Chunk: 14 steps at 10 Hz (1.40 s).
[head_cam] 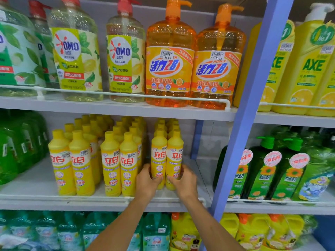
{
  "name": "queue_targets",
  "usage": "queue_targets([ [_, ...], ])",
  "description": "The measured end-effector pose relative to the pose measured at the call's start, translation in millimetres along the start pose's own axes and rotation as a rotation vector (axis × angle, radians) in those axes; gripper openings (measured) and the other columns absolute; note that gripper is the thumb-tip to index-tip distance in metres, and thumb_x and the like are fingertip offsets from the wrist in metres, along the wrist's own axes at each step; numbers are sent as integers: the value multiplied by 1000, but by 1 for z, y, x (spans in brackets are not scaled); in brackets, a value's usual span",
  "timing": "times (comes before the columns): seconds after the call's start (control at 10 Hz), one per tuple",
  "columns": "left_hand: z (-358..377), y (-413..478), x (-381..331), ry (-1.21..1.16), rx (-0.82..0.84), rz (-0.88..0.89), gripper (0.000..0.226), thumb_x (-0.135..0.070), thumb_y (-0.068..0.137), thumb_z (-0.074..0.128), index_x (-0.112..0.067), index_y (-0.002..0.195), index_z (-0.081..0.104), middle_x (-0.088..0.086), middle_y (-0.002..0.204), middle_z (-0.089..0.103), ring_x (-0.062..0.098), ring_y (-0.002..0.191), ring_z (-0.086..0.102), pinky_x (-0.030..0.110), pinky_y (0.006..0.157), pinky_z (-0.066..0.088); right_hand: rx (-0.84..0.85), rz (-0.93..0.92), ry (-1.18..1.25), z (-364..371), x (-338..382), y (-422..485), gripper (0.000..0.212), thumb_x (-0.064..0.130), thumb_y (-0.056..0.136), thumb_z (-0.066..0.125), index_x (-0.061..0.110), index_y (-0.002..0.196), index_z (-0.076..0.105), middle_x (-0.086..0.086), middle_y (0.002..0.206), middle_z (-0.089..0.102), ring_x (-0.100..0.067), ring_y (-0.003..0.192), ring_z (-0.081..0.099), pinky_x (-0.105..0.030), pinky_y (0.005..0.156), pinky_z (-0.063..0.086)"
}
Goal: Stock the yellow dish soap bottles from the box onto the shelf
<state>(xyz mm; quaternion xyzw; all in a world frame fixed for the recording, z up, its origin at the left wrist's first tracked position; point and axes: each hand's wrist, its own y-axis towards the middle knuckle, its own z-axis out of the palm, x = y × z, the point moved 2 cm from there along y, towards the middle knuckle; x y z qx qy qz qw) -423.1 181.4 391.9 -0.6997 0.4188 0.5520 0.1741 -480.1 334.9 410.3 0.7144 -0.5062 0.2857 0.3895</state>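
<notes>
Several yellow dish soap bottles stand in rows on the middle shelf (36, 185). At the front of the rightmost rows stand two of them side by side. My left hand (147, 183) grips the lower part of the left bottle (159, 154). My right hand (183, 182) grips the lower part of the right bottle (175, 154). Both bottles stand upright on the shelf, touching each other. More yellow bottles (119, 163) fill the rows to the left. The box is out of view.
A white wire rail (72, 197) runs along the shelf's front edge. A blue upright post (241, 124) bounds the shelf on the right, with bare shelf between it and the held bottles. Orange pump bottles (170, 57) stand above, green bottles (262, 169) to the right.
</notes>
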Motion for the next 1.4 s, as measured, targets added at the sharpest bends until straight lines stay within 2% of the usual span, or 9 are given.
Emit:
queue_targets([
  [0.5,9,12,3,51,-10,-9,59,-28,72,89,-20,122,60,0,119,72,19,107,70,46,94,58,-52,19,-31,2,7,4,55,41,72,88,21,117,64,2,107,70,-16,94,68,-32,84,58],
  [0.8,8,12,2,66,-18,11,57,-25,73,89,-15,121,60,4,118,72,21,105,70,44,93,58,-31,56,-34,3,3,4,47,47,72,87,21,106,67,1,101,72,-18,88,68,-35,80,58],
  [1.0,5,9,-5,79,-11,16,56,-27,72,89,-16,119,60,5,117,72,22,103,70,45,92,58,-8,57,-36,1,5,6,49,47,72,86,20,107,67,-1,103,72,-19,89,69,-36,81,59],
  [1.2,-2,4,-14,177,21,46,49,-36,83,79,-15,120,57,4,119,71,23,106,68,41,92,56,35,24,-55,-6,7,9,47,47,75,82,17,109,66,-3,105,71,-24,94,68,-32,78,55],
  [1.3,-10,-8,-18,239,57,79,43,-41,91,68,-13,122,56,2,118,70,21,105,68,39,88,56,32,-47,-96,-12,9,4,44,52,81,73,20,110,63,-5,108,67,-24,99,65,-33,78,53],
  [1.4,-16,-18,-14,341,119,156,42,-42,90,64,-16,121,54,1,115,69,21,104,67,43,86,56,50,-98,-166,-16,9,-11,47,57,85,66,21,116,60,-6,113,64,-25,106,62,-37,82,52],
])
